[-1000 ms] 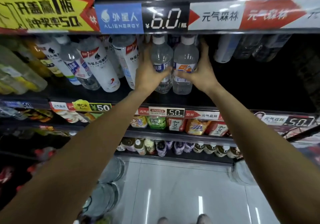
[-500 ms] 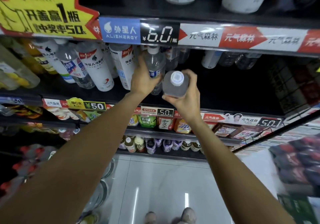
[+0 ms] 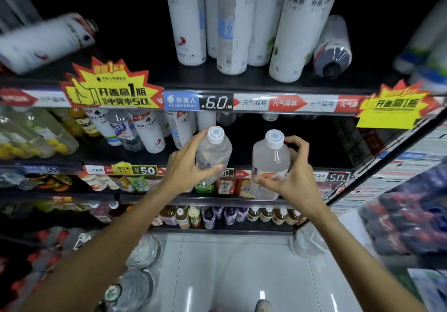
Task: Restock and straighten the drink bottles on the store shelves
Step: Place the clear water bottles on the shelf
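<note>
Glossy white floor tiles [image 3: 217, 268] lie below; each hand grips a clear drink bottle off the shelf's front edge: left hand [image 3: 186, 169] on one [image 3: 212, 154], right hand [image 3: 290, 178] on another [image 3: 269, 164]. Behind, tall white bottles [image 3: 232, 21] stand above the price strip [image 3: 215, 102].

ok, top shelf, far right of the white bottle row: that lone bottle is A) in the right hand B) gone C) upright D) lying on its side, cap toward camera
D: the bottle lies tipped on the top shelf, its dark cap end facing the camera, beside the upright white bottles; neither hand touches it.
</note>
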### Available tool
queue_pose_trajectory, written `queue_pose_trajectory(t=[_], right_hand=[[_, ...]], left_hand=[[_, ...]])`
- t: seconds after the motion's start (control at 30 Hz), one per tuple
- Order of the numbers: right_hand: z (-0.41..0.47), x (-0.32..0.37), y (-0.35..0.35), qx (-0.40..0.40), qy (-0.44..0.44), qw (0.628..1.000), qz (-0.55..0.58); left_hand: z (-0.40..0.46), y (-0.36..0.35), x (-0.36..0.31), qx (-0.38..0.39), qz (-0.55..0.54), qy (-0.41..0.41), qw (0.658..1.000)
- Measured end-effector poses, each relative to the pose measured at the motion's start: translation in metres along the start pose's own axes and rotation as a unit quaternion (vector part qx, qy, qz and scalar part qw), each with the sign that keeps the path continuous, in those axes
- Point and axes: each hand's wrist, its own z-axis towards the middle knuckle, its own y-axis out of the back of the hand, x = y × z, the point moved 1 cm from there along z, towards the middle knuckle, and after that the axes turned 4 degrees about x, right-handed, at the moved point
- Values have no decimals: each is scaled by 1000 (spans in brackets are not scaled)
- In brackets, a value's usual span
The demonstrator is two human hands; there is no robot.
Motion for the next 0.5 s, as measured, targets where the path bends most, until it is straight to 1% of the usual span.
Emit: queue_pose_trajectory(t=[0.07, 0.13, 0.2, 0.3, 0.37, 0.4, 0.5], right_hand=[[-3, 24, 19, 13, 1, 1000, 24], [-5, 51, 38, 16, 12, 998, 64], [-6, 80, 56, 19, 30, 994, 103], [-1, 121, 85, 22, 86, 987, 136], [4, 151, 111, 4, 128, 979, 158], [8, 160, 118, 1, 135, 975, 175], [21, 199, 149, -32, 195, 958, 205]], left_hand=[[-4, 29, -29, -11, 13, -10, 1000], [0, 58, -60, -14, -15, -14, 1000], [8, 87, -93, -22, -36, -44, 998], [29, 125, -138, -47, -54, -89, 993], [44, 150, -173, -73, -79, -131, 986], [50, 158, -184, -83, -96, -144, 981], [70, 186, -233, -136, -122, -205, 961]])
